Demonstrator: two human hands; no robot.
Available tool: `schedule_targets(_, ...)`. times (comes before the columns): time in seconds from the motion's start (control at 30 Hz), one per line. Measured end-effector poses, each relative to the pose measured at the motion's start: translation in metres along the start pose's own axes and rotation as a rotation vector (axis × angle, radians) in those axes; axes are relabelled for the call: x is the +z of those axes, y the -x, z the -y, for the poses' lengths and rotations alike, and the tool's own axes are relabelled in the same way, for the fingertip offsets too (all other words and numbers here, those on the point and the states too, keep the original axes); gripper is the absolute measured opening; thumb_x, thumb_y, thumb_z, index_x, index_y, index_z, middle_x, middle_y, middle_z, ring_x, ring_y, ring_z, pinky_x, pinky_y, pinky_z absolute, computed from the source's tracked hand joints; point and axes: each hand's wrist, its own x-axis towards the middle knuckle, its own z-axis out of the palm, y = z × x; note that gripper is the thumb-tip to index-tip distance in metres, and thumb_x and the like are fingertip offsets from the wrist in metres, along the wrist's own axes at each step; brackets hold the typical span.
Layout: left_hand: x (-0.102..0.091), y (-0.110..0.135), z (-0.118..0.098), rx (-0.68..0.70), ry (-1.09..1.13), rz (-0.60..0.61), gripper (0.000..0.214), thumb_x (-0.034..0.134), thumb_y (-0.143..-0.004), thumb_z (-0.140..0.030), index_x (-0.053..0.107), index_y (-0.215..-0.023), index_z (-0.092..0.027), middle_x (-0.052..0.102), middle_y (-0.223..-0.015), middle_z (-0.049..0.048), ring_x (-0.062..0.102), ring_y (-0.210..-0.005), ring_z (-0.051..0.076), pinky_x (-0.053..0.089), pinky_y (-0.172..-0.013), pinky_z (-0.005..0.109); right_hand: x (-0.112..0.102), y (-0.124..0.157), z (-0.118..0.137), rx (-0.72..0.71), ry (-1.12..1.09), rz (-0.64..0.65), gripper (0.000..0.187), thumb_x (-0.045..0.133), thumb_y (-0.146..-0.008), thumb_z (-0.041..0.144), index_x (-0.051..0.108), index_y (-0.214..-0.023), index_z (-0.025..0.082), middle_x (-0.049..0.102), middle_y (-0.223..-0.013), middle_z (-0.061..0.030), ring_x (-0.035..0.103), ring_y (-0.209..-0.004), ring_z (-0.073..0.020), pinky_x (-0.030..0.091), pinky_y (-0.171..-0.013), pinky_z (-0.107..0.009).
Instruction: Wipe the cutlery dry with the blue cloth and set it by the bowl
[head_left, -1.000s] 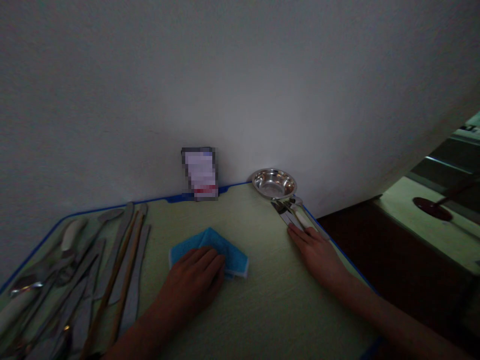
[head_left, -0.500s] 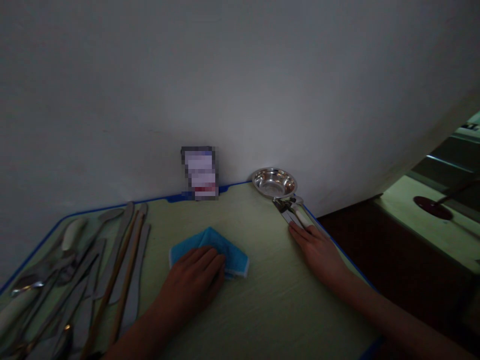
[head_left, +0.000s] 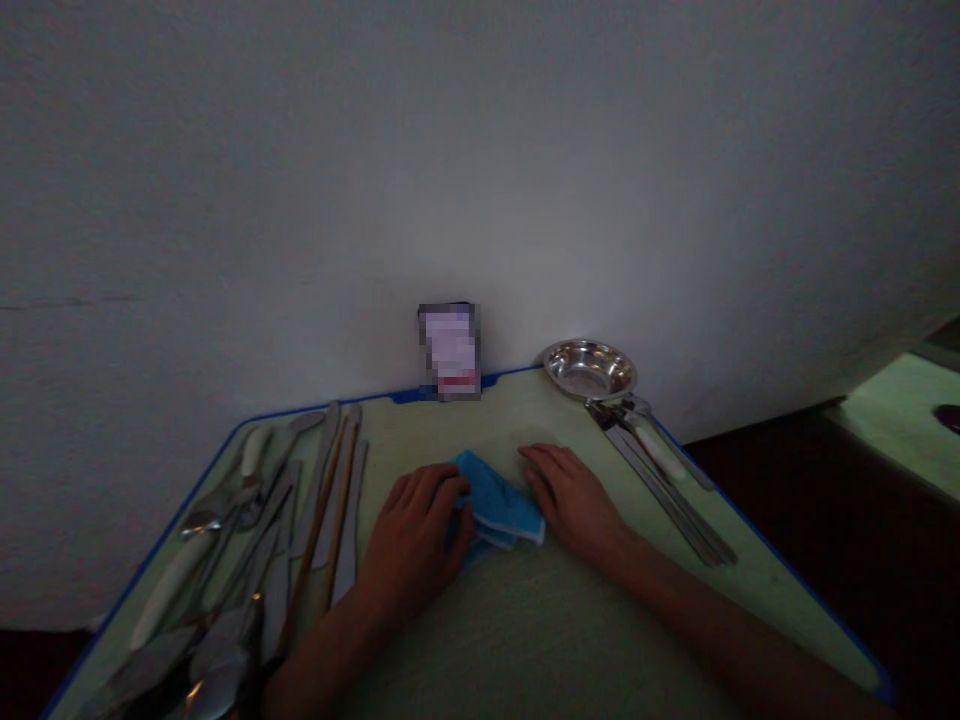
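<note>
A folded blue cloth point(head_left: 499, 503) lies in the middle of a pale green table point(head_left: 540, 630) with a blue rim. My left hand point(head_left: 417, 537) rests on the cloth's left part, fingers curled over its edge. My right hand point(head_left: 574, 501) lies flat on the table, fingers stretched out, touching the cloth's right side. Nothing is lifted off the table.
Several knives, spoons and chopsticks point(head_left: 255, 540) lie spread at the left. A steel bowl point(head_left: 589, 368) stands at the back right by the wall, with cutlery point(head_left: 664, 475) laid along the right edge. A small card point(head_left: 449, 350) leans on the white wall.
My right hand has left the cutlery at the right edge and come over to the cloth. The left hand's fingers have curled on the cloth. The view has shifted.
</note>
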Motion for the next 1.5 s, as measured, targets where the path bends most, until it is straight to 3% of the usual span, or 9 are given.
schedule_targets(0.13,-0.018,0.017,0.023,-0.114,-0.104,0.007,0.015,0.046,-0.082,-0.023,0.054,-0.093,-0.016,0.057,-0.097,0.0097,0.053,-0.091,0.024,0.043,-0.080,0.041,0.019,-0.019,0.017,0.040,-0.211,0.001,0.040,0.033,-0.088,0.036,0.046,-0.119,0.014,0.054,-0.115,-0.0104,0.047,-0.107,-0.0173,0.038,-0.094,-0.035)
schedule_targets(0.3,-0.033,0.039,0.051,-0.284,-0.270,0.052,0.022,0.045,-0.082,-0.027,0.054,-0.098,-0.016,0.054,-0.104,0.0125,0.052,-0.094,0.029,0.040,-0.079,0.045,0.030,-0.022,0.027,-0.056,-0.143,0.075,0.054,0.048,-0.077,0.048,0.046,-0.121,0.017,0.050,-0.118,-0.0111,0.043,-0.109,-0.0241,0.034,-0.096,-0.043)
schedule_targets(0.4,-0.035,0.043,0.058,-0.341,-0.337,0.096,0.025,0.043,-0.083,-0.029,0.055,-0.099,-0.015,0.054,-0.103,0.0134,0.051,-0.094,0.031,0.041,-0.076,0.045,0.031,-0.019,0.025,-0.081,-0.103,0.106,0.050,0.047,-0.078,0.047,0.049,-0.118,0.017,0.050,-0.117,-0.0104,0.043,-0.108,-0.0233,0.035,-0.095,-0.042)
schedule_targets(0.57,-0.032,0.046,0.058,-0.366,-0.357,0.170,0.028,0.041,-0.085,-0.034,0.055,-0.099,-0.015,0.055,-0.097,0.0119,0.051,-0.092,0.029,0.041,-0.077,0.044,0.031,-0.019,0.016,-0.100,-0.045,0.100,0.047,0.043,-0.081,0.046,0.051,-0.115,0.014,0.051,-0.115,-0.0117,0.044,-0.106,-0.0229,0.036,-0.094,-0.041)
schedule_targets(0.87,-0.036,0.052,0.071,-0.446,-0.474,0.157,0.032,0.037,-0.088,-0.037,0.052,-0.102,-0.013,0.055,-0.096,0.0126,0.050,-0.091,0.030,0.040,-0.075,0.043,0.033,-0.019,0.007,-0.103,-0.018,0.107,0.046,0.041,-0.082,0.046,0.052,-0.114,0.015,0.052,-0.115,-0.0115,0.045,-0.105,-0.0230,0.038,-0.093,-0.041)
schedule_targets(1.13,-0.040,0.047,0.063,-0.450,-0.419,0.207,0.029,0.038,-0.086,-0.038,0.054,-0.089,-0.014,0.053,-0.088,0.0097,0.050,-0.086,0.027,0.040,-0.075,0.040,0.030,-0.017,0.008,-0.046,-0.058,0.050,0.048,0.040,-0.085,0.040,0.038,-0.127,0.019,0.046,-0.120,-0.0103,0.043,-0.109,-0.0225,0.038,-0.095,-0.040)
schedule_targets(1.3,-0.037,0.047,0.053,-0.368,-0.324,0.241,0.028,0.041,-0.085,-0.034,0.054,-0.102,-0.016,0.054,-0.097,0.0094,0.049,-0.093,0.026,0.038,-0.082,0.041,0.023,-0.016,0.012,-0.116,-0.031,0.040,0.037,0.040,-0.086,0.037,0.049,-0.118,0.022,0.044,-0.117,-0.0083,0.042,-0.109,-0.0204,0.037,-0.096,-0.036)
schedule_targets(1.5,-0.028,0.051,0.048,-0.388,-0.366,0.254,0.035,0.040,-0.086,-0.034,0.053,-0.110,-0.011,0.053,-0.114,0.0135,0.043,-0.108,0.030,0.034,-0.090,0.045,0.028,-0.014,0.014,-0.109,-0.035,0.104,0.038,0.039,-0.086,0.038,0.048,-0.118,0.021,0.042,-0.120,-0.0083,0.040,-0.111,-0.0208,0.037,-0.097,-0.037)
